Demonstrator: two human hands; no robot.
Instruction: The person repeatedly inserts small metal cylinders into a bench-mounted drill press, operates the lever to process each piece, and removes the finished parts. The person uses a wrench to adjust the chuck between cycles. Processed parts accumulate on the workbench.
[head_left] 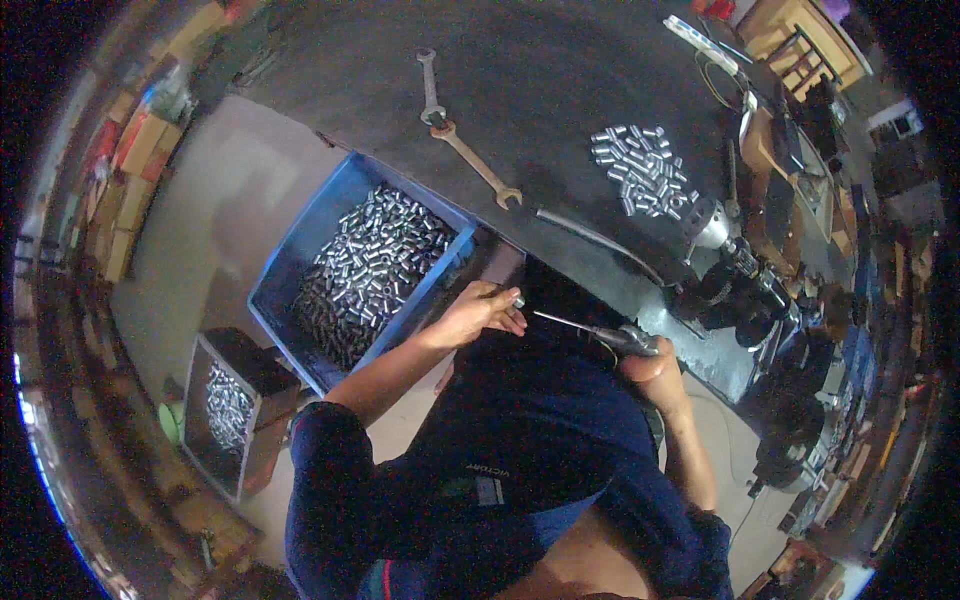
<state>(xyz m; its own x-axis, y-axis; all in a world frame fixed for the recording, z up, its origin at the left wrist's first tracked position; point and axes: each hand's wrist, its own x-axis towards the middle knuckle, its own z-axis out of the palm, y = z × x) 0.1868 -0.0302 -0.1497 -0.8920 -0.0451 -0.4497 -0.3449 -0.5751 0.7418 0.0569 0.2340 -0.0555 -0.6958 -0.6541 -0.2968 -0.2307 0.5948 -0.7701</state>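
My left hand (pixel 484 313) pinches a small shiny metal sleeve (pixel 518 299) between thumb and fingers, just right of a blue bin. Facing it, my right hand (pixel 650 368) is wrapped round a grey thin-shafted hand tool (pixel 622 340), whose exact kind I cannot make out. The slim shaft points left at the sleeve, with a small gap between them. Both hands are over my lap, at the near edge of a dark bench. The blue bin (pixel 283 245) holds a heap of similar small metal pieces (pixel 385 255).
Two open-end wrenches (pixel 432 85) (pixel 470 160) lie end to end on the bench (pixel 540 100). Farther right are a pile of metal sleeves (pixel 645 170) and a machine with a silver chuck (pixel 707 225). A smaller box (pixel 247 475) of metal pieces stands at lower left.
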